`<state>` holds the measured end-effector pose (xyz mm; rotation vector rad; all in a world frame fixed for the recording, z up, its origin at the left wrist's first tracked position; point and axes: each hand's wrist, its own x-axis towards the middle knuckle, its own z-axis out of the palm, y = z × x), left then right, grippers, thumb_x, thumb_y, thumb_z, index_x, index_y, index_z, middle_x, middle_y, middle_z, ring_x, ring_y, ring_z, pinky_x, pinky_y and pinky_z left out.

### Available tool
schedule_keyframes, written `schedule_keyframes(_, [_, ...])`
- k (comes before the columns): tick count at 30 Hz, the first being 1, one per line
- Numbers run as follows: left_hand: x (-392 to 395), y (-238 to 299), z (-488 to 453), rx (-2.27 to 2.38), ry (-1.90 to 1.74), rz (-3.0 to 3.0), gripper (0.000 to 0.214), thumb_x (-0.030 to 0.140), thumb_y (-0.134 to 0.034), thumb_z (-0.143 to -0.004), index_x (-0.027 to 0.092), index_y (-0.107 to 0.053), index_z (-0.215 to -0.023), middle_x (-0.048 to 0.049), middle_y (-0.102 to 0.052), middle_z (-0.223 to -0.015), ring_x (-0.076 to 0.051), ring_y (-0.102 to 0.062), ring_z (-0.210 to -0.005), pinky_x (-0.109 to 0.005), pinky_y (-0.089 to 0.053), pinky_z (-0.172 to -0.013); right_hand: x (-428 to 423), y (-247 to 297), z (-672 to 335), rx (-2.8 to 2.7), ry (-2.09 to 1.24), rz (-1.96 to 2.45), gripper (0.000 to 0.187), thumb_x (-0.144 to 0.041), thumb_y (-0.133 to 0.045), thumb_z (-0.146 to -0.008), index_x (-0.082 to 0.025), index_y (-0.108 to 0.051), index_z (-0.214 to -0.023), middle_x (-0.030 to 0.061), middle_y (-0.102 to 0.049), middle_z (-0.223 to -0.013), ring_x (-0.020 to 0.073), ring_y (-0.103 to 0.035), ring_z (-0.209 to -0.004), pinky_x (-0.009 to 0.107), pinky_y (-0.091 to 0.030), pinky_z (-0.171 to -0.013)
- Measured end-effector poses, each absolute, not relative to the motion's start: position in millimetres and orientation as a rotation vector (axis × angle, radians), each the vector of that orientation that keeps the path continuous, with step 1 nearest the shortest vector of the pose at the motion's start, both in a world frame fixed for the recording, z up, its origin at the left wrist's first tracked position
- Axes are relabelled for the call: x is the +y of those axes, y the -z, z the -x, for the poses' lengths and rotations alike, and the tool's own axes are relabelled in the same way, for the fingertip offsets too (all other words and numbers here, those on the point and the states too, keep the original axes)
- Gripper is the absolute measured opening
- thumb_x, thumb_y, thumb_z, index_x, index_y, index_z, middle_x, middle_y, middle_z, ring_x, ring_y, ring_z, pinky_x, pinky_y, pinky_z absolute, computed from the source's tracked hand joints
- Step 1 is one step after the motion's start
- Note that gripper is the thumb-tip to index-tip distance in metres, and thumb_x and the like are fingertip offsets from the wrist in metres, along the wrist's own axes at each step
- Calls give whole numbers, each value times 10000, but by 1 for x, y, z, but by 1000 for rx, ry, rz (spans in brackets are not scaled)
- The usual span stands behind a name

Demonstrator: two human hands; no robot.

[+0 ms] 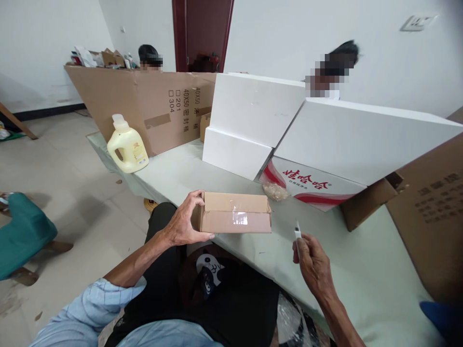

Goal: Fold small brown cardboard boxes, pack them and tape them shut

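A small brown cardboard box sits at the near edge of the table, its seam closed by a short piece of clear tape. My left hand grips the box's left end, thumb on the near side and fingers over the far edge. To the right, apart from the box, my right hand is closed round a utility knife with a white body and its thin blade pointing away from me. Most of the knife's handle is hidden in the fingers.
White boxes and a red-and-white carton stand across the table. A crumpled clear plastic bundle lies before them. Large brown cartons flank both sides. A yellow detergent jug stands left. Two people sit behind the boxes.
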<state>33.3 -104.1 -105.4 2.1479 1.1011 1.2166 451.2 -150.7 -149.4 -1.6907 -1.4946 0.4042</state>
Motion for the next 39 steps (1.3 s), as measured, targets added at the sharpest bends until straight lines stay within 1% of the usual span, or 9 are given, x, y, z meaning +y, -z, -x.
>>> schedule_keyframes(2, [-104, 104, -35, 1079, -1227, -2177, 780, 364, -980, -638, 270, -458, -1210, -209, -498, -1589, -401, -546, -1479, -506, -509, -1138, -156, 122, -426, -1637, -331, 1551, 373, -563, -481, -1089, -232, -647, -1126, -8, -608, -752, 168, -566, -599, 286, -482, -588])
schedule_keyframes(5, [-104, 102, -36, 1058, -1238, -2222, 796, 354, -971, -641, 263, -446, -1233, -219, -499, -1573, -408, -549, -1471, -519, -520, -1117, -160, 88, -393, -1956, -218, 1338, 273, -443, -504, -1124, -235, -679, -1088, 14, -652, -811, 167, -609, -677, 275, -494, -648])
schedule_keyframes(8, [-105, 100, -38, 1044, -1263, -2247, 799, 345, -968, -643, 258, -447, -1243, -225, -502, -1562, -409, -555, -1461, -530, -529, -1103, -157, 67, -373, -2174, -132, 1194, 242, -328, -481, -1150, -239, -694, -1223, 35, -715, -886, 170, -669, -725, 264, -502, -672])
schedule_keyframes(11, [-107, 97, -38, 1055, -1270, -2256, 797, 339, -976, -634, 259, -455, -1232, -228, -504, -1567, -415, -552, -1467, -542, -529, -1108, -151, 58, -365, -2273, -59, 1188, 295, -287, -457, -1167, -263, -660, -1380, 63, -791, -1063, 178, -749, -819, 255, -519, -689])
schedule_keyframes(14, [-109, 95, -39, 1062, -1266, -2252, 802, 330, -982, -625, 259, -459, -1230, -231, -506, -1571, -418, -560, -1464, -547, -532, -1112, -146, 54, -362, -2336, 22, 1187, 309, -305, -436, -1180, -256, -657, -1390, 80, -805, -1145, 193, -780, -867, 261, -518, -679])
schedule_keyframes(23, [-112, 91, -43, 1038, -1245, -2288, 820, 313, -989, -619, 264, -459, -1242, -231, -490, -1583, -418, -556, -1467, -563, -535, -1121, -142, 48, -360, -2394, 340, 1117, 333, -330, -395, -1195, -230, -712, -1179, 54, -790, -1012, 173, -751, -824, 288, -422, -592])
schedule_keyframes(29, [-113, 90, -43, 1034, -1240, -2304, 828, 318, -995, -619, 259, -462, -1250, -238, -487, -1589, -424, -550, -1475, -568, -536, -1120, -141, 46, -360, -2396, 408, 1113, 321, -345, -408, -1191, -217, -701, -1173, 62, -747, -979, 193, -709, -848, 304, -417, -629])
schedule_keyframes(33, [-114, 88, -42, 1044, -1221, -2302, 803, 332, -991, -639, 257, -468, -1244, -239, -483, -1599, -420, -562, -1465, -551, -556, -1095, -140, 44, -359, -2373, 412, 1120, 309, -325, -424, -1184, -204, -689, -1084, 76, -720, -967, 205, -679, -862, 305, -410, -659])
schedule_keyframes(39, [-115, 87, -41, 1050, -1207, -2307, 811, 338, -992, -639, 255, -468, -1253, -242, -485, -1598, -421, -573, -1456, -550, -555, -1094, -139, 47, -363, -2348, 386, 1116, 241, -277, -492, -1164, -206, -697, -1059, 36, -703, -869, 165, -623, -695, 307, -330, -602])
